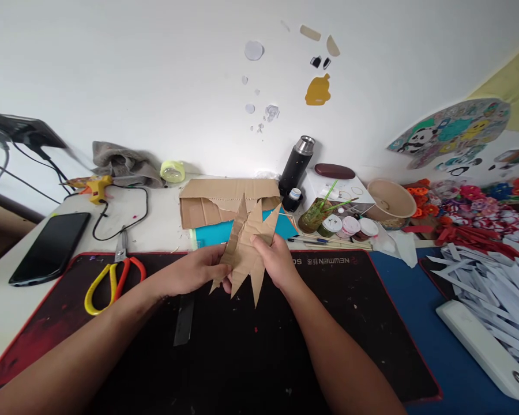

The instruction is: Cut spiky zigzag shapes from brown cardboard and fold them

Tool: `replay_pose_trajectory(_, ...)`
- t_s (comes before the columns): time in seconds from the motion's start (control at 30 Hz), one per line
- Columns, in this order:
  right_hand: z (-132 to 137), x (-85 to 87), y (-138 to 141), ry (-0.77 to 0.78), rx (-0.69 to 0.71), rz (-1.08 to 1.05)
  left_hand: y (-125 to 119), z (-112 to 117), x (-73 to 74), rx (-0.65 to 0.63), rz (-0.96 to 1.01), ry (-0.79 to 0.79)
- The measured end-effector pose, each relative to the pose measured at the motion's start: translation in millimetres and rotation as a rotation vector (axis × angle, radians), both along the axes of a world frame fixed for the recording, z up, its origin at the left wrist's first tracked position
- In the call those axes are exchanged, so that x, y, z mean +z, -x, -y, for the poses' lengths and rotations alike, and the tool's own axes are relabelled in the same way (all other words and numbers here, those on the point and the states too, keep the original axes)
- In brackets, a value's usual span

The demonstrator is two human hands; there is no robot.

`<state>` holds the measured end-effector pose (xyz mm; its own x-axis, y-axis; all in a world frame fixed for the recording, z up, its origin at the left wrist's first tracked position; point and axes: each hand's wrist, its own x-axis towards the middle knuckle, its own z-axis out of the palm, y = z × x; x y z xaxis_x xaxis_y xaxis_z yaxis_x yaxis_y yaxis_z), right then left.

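Note:
Between my two hands is a brown cardboard cutout [247,253] with several long pointed spikes at its top and bottom. It is held up above the black mat [242,363]. My left hand [201,270] pinches its left side, where the card bends along a fold. My right hand [277,260] grips the right side, thumb lying on the front face. Behind the cutout lie a folded piece of cardboard [199,213] and a blue sheet [214,231], both partly covered by it.
Scissors [115,282] with yellow and red handles lie left, near a phone [52,248] and a yellow glue gun [98,189]. At the back stand a black thermos [297,164], a jar with brushes [315,218] and paint pots [350,226]. White paper strips [493,288] pile up right.

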<state>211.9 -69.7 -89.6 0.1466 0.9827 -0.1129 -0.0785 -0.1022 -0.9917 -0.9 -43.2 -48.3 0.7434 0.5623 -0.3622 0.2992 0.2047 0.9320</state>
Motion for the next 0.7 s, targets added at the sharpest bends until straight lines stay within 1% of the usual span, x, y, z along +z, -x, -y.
replay_pose_trajectory(0.07,0.1,-1.7,0.6,-0.002,0.000,-0.015,-2.6,1.5,-2.2,0.012,0.012,-0.004)
replay_pose_trajectory(0.13,0.2,-3.6,1.5,-0.009,0.005,-0.020,-4.9,3.7,-5.8,0.034,0.000,-0.050)
replay_pose_trajectory(0.2,0.1,-5.4,2.7,-0.017,0.007,0.001,-6.7,6.3,-10.0,0.065,-0.071,-0.140)
replay_pose_trajectory(0.27,-0.1,-6.7,3.6,-0.016,0.000,0.042,-7.7,8.6,-13.9,0.095,-0.182,-0.250)
replay_pose_trajectory(0.33,-0.3,-7.0,3.8,-0.013,-0.012,0.058,-7.8,9.2,-15.8,0.112,-0.235,-0.308)
replay_pose_trajectory(0.4,-0.5,-6.0,3.3,-0.006,-0.013,0.023,-6.5,7.6,-14.7,0.108,-0.169,-0.264)
replay_pose_trajectory(0.47,-0.2,-4.0,2.7,0.010,0.000,-0.028,-4.1,4.2,-11.0,0.132,-0.045,-0.148)
replay_pose_trajectory(0.57,1.9,-0.9,3.3,0.042,0.062,-0.054,-0.5,-1.3,-5.9,0.258,0.082,-0.010)
replay_pose_trajectory(0.63,3.9,0.0,4.8,0.053,0.128,-0.053,0.6,-3.9,-5.7,0.353,0.112,0.006)
replay_pose_trajectory(0.7,5.5,-0.3,6.6,0.054,0.192,-0.061,0.6,-5.3,-8.3,0.422,0.120,0.005)
